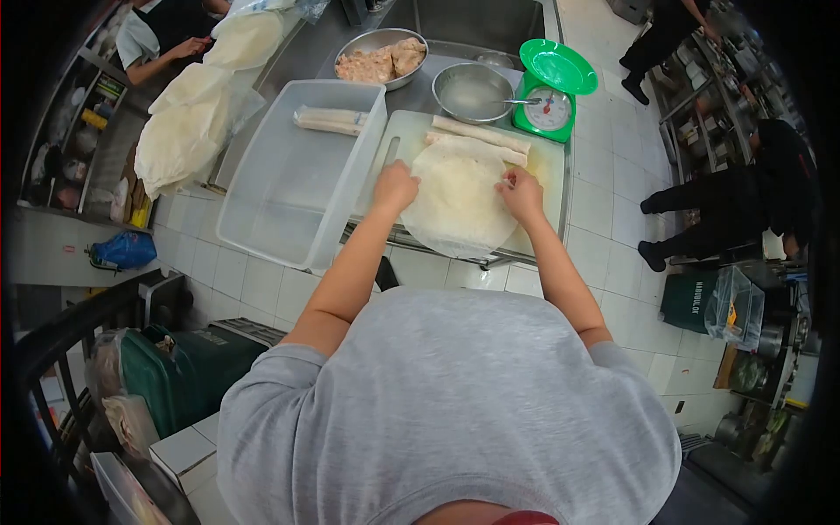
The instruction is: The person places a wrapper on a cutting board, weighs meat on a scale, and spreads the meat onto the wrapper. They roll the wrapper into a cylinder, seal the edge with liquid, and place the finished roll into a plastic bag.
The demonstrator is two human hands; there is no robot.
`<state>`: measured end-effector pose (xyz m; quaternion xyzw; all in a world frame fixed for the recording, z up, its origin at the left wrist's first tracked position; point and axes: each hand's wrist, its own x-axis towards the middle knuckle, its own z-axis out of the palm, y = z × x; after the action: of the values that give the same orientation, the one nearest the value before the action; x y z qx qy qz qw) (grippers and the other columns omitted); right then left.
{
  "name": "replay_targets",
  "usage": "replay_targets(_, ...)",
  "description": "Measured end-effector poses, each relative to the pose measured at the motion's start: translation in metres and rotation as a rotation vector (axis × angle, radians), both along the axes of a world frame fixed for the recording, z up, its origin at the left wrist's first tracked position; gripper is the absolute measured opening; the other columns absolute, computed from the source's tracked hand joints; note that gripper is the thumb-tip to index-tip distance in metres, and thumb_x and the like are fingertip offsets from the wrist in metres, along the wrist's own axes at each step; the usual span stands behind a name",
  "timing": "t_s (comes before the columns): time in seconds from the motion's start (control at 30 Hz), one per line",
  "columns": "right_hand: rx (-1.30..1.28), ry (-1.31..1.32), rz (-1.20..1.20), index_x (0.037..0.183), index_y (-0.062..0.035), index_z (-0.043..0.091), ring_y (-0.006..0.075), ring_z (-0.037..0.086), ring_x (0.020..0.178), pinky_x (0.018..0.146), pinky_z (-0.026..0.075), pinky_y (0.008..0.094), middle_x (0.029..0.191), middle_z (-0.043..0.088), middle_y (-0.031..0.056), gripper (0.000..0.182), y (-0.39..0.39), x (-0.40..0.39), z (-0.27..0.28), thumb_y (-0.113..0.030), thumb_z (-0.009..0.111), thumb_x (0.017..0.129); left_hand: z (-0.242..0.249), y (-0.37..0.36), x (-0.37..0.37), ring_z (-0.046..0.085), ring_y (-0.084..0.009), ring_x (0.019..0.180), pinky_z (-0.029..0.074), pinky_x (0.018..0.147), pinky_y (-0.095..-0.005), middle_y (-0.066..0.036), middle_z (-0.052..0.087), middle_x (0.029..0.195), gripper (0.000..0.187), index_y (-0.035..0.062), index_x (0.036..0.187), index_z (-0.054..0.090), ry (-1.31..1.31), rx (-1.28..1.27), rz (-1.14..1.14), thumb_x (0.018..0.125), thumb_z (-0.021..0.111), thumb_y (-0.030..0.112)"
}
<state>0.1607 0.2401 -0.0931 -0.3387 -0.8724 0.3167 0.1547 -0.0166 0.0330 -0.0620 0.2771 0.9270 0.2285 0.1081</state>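
A thin, pale round wrapper sheet [459, 197] lies on the white cutting board [549, 175], its near edge hanging past the board toward me. At its left edge my left hand [398, 187] has its fingers closed on the sheet. My right hand [522, 192] pinches the sheet's right edge. Just beyond the sheet, two long pale rolls [479, 133] lie side by side on the board, partly covered by it. More rolls [331, 120] rest at the far end of the clear plastic bin [241, 206], left of the board.
Behind the board stand a steel bowl of orange-pink filling [381, 59], a steel bowl of cloudy liquid [472, 92] with a spoon, and a green scale [551, 109]. Stacked wrapper sheets [188, 127] lie at left near another person [166, 39]. Other people stand at right.
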Motion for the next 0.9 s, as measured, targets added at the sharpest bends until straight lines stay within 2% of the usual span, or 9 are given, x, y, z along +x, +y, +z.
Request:
replay_targets(0.07,-0.171,0.119,-0.063,0.112,-0.008,0.057,0.0256,0.062,0.078,0.071,0.048,0.0372,0.084,0.064,0.0098,0.04,0.003,0.002,-0.003,-0.016,0.071,0.076,-0.001,0.001,-0.004,0.061,-0.0361,0.092,0.049,0.08,-0.0435,-0.019,0.062,0.099,0.023,0.0025,0.096,0.058,0.013,0.015,-0.086,0.082,0.066,0.019)
replay_targets(0.13,-0.405,0.299,-0.117,0.109,-0.0053,0.057,0.0206,0.061,0.068,0.063,0.048,0.0334,0.078,0.063,0.0079,0.034,0.011,0.011,0.0,-0.012,0.07,0.078,0.002,0.002,-0.005,0.061,-0.0327,0.086,0.049,0.077,-0.0414,-0.017,0.063,0.095,0.021,0.0032,0.095,0.058,-0.099,0.199,-0.043,0.081,0.066,0.017)
replay_targets(0.23,-0.743,0.301,-0.248,0.104,-0.001,0.055,0.014,0.057,0.063,0.055,0.047,0.0272,0.076,0.06,0.0056,0.027,0.001,0.038,0.044,-0.007,0.067,0.08,0.018,0.009,-0.012,0.062,-0.0284,0.081,0.049,0.074,-0.0382,-0.013,0.064,0.089,0.019,0.0035,0.095,0.057,-0.162,0.39,-0.092,0.081,0.066,0.013)
replay_targets(0.33,-1.001,0.329,-0.232,0.102,0.0008,0.053,0.0141,0.056,0.059,0.052,0.048,0.0283,0.075,0.059,0.005,0.023,-0.005,0.058,0.045,-0.005,0.063,0.083,0.03,0.027,-0.027,0.062,-0.0266,0.081,0.049,0.074,-0.0358,-0.012,0.064,0.088,0.021,0.0037,0.098,0.056,-0.142,0.458,-0.197,0.081,0.066,0.009)
replay_targets(0.47,-0.99,0.354,-0.325,0.102,0.0008,0.052,0.0153,0.058,0.06,0.053,0.052,0.0317,0.075,0.059,0.0064,0.02,-0.015,0.075,0.039,-0.003,0.059,0.084,0.047,0.049,-0.028,0.062,-0.0269,0.086,0.049,0.077,-0.0352,-0.014,0.063,0.097,0.025,0.003,0.104,0.056,-0.246,0.631,-0.281,0.081,0.065,0.007)
replay_targets(0.57,-0.987,0.421,-0.417,0.103,0.0009,0.05,0.016,0.059,0.061,0.054,0.054,0.0331,0.076,0.059,0.0078,0.021,-0.029,0.087,0.027,-0.003,0.059,0.084,0.035,0.052,-0.015,0.06,-0.0284,0.094,0.048,0.083,-0.0367,-0.014,0.06,0.106,0.031,0.002,0.107,0.055,-0.172,0.694,-0.263,0.08,0.067,0.01)
replay_targets(0.67,-1.075,0.407,-0.439,0.103,0.0015,0.049,0.0169,0.059,0.062,0.055,0.054,0.0323,0.079,0.059,0.0096,0.023,-0.041,0.097,0.027,-0.005,0.059,0.084,0.026,0.031,0.009,0.054,-0.0308,0.104,0.044,0.09,-0.0398,-0.014,0.057,0.111,0.039,0.0029,0.11,0.054,0.046,0.427,-0.314,0.078,0.07,0.016)
replay_targets(0.8,-1.174,0.466,-0.417,0.111,0.0012,0.048,0.0185,0.061,0.068,0.057,0.054,0.0309,0.085,0.061,0.0115,0.029,-0.031,0.091,0.028,-0.009,0.059,0.085,0.038,-0.002,0.084,0.047,-0.0339,0.114,0.039,0.096,-0.0433,-0.015,0.054,0.116,0.04,0.0073,0.11,0.056,0.139,0.47,-0.897,0.077,0.072,0.025)
replay_targets(0.9,-1.033,0.475,-0.358,0.119,-0.0011,0.049,0.0181,0.063,0.072,0.059,0.053,0.0296,0.089,0.062,0.0125,0.034,-0.028,0.078,0.043,-0.014,0.057,0.088,0.021,-0.012,0.104,0.057,-0.0255,0.102,0.045,0.087,-0.0377,-0.013,0.059,0.109,0.03,0.0057,0.106,0.058,0.447,0.342,-1.005,0.084,0.067,0.024)
